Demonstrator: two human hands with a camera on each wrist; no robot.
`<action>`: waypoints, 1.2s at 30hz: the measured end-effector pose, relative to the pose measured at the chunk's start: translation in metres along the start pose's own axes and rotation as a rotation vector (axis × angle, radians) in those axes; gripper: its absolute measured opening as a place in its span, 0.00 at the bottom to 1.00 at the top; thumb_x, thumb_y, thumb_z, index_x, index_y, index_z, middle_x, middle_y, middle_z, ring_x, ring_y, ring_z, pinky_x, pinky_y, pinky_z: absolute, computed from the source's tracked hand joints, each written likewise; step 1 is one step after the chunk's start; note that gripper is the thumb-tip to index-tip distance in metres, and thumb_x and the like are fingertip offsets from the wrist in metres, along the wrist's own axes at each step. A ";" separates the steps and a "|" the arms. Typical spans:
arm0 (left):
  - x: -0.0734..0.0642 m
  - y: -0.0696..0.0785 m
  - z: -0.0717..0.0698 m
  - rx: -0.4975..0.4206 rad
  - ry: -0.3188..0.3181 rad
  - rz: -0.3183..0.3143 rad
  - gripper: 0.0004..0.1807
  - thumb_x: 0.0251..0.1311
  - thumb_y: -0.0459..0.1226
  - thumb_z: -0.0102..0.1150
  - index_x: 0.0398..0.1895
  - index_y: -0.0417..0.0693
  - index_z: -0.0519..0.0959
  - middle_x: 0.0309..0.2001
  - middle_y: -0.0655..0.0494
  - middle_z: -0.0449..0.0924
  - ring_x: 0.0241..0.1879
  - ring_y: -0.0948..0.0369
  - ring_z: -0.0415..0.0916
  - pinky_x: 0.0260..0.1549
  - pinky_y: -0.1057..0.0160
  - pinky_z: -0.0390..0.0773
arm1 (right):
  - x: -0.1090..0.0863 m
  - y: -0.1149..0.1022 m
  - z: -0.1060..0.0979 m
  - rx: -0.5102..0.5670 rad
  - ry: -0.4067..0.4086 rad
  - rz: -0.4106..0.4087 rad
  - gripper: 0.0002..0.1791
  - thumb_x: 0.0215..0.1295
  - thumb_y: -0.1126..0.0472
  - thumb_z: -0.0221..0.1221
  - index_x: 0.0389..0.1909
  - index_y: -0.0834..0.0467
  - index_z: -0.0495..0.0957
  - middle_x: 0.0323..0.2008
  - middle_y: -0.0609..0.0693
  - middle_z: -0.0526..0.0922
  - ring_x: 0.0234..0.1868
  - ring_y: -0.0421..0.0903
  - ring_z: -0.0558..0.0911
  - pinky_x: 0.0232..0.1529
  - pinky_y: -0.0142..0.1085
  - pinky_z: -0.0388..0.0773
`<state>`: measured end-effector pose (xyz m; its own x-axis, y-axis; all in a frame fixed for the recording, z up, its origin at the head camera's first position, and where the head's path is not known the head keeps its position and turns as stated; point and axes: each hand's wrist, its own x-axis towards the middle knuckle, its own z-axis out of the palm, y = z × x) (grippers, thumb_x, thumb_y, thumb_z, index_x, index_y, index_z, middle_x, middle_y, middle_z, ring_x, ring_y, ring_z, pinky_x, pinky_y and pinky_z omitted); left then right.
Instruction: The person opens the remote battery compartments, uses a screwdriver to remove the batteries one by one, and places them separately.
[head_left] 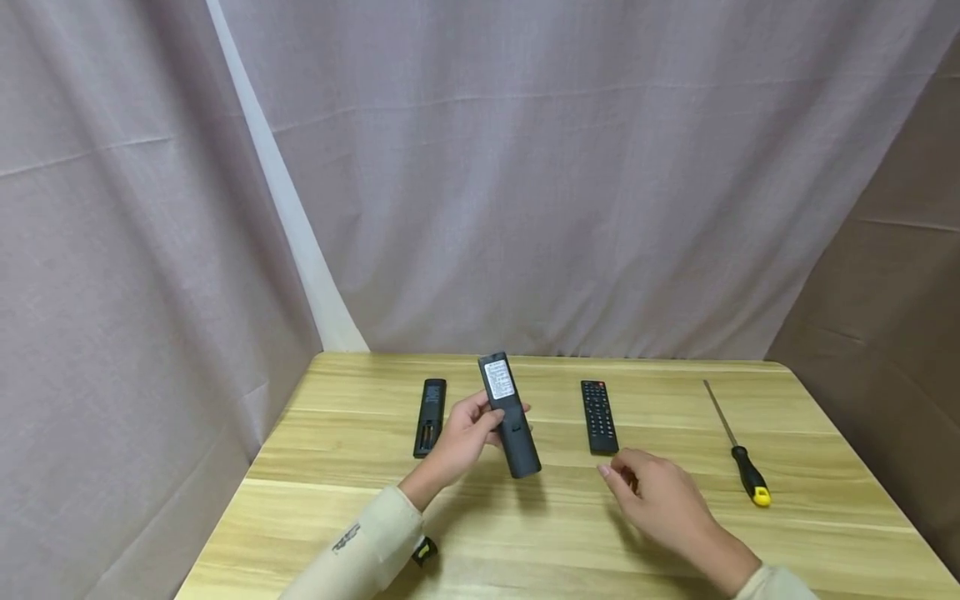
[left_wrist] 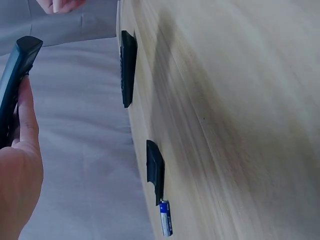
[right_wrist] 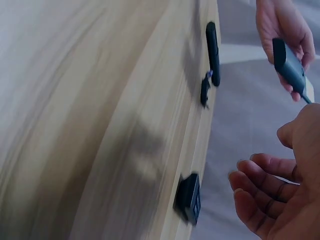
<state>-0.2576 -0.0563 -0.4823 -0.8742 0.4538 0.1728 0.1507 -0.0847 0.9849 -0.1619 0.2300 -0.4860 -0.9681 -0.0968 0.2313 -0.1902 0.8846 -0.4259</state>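
My left hand [head_left: 465,433] grips a black remote control [head_left: 517,433] above the table, its back with a white label and battery cover facing me. My right hand [head_left: 660,496] is over the table with fingers loosely bent, and the right wrist view shows nothing in it. Just beyond those fingers lies a second remote [head_left: 598,417], buttons up. Left of my left hand, a third remote [head_left: 430,417] rests face down, its battery compartment uncovered. In the left wrist view a small black cover-like piece [left_wrist: 155,170] lies beside a blue and silver battery [left_wrist: 165,218].
A screwdriver [head_left: 738,454] with a black and yellow handle lies at the right of the wooden table [head_left: 315,500]. Grey curtains [head_left: 570,208] hang behind the table and at both sides. A small black and yellow object [head_left: 424,550] shows beside the left sleeve.
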 end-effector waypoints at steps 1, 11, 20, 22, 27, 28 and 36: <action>-0.002 0.001 0.000 -0.002 -0.005 0.007 0.25 0.79 0.29 0.42 0.76 0.38 0.69 0.67 0.35 0.82 0.51 0.62 0.89 0.40 0.63 0.91 | 0.000 -0.004 0.001 0.014 -0.007 -0.003 0.14 0.78 0.47 0.63 0.29 0.44 0.80 0.23 0.36 0.77 0.25 0.33 0.72 0.26 0.27 0.69; -0.011 0.000 0.000 -0.001 -0.032 0.070 0.23 0.80 0.29 0.43 0.74 0.36 0.70 0.68 0.34 0.81 0.53 0.59 0.90 0.43 0.62 0.92 | 0.012 -0.045 0.016 0.428 -0.156 0.055 0.10 0.78 0.51 0.64 0.43 0.54 0.84 0.32 0.46 0.84 0.31 0.38 0.79 0.31 0.29 0.78; -0.014 -0.002 0.010 0.021 -0.078 0.138 0.21 0.82 0.30 0.45 0.72 0.36 0.71 0.69 0.30 0.78 0.51 0.69 0.88 0.46 0.62 0.92 | 0.026 -0.075 0.024 0.832 -0.292 0.181 0.31 0.81 0.45 0.59 0.66 0.68 0.73 0.51 0.62 0.89 0.43 0.54 0.91 0.28 0.43 0.90; -0.015 -0.003 0.012 0.033 -0.087 0.149 0.21 0.82 0.30 0.46 0.73 0.36 0.71 0.69 0.31 0.78 0.51 0.69 0.88 0.47 0.59 0.92 | 0.027 -0.078 0.026 0.857 -0.275 0.215 0.29 0.81 0.46 0.58 0.64 0.68 0.75 0.50 0.62 0.89 0.41 0.54 0.91 0.28 0.42 0.90; -0.016 -0.002 0.015 0.044 -0.083 0.161 0.21 0.82 0.30 0.46 0.73 0.38 0.71 0.68 0.30 0.78 0.52 0.67 0.87 0.49 0.52 0.92 | 0.029 -0.081 0.029 0.859 -0.226 0.270 0.25 0.81 0.48 0.58 0.58 0.67 0.78 0.47 0.61 0.90 0.37 0.52 0.91 0.26 0.39 0.90; -0.017 -0.002 0.015 0.045 -0.081 0.160 0.21 0.82 0.30 0.46 0.73 0.38 0.72 0.68 0.31 0.79 0.52 0.67 0.87 0.49 0.51 0.92 | 0.029 -0.082 0.030 0.855 -0.223 0.273 0.24 0.81 0.48 0.58 0.57 0.67 0.79 0.47 0.61 0.90 0.36 0.52 0.91 0.26 0.39 0.89; -0.017 -0.002 0.019 0.057 -0.082 0.144 0.22 0.82 0.30 0.46 0.74 0.40 0.72 0.69 0.36 0.80 0.54 0.66 0.87 0.50 0.54 0.92 | 0.029 -0.086 0.030 0.810 -0.187 0.327 0.18 0.80 0.52 0.59 0.51 0.66 0.81 0.38 0.56 0.91 0.34 0.52 0.91 0.22 0.38 0.86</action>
<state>-0.2336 -0.0468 -0.4871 -0.8017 0.5114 0.3094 0.2995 -0.1042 0.9484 -0.1783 0.1377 -0.4695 -0.9914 -0.0317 -0.1267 0.1119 0.2940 -0.9492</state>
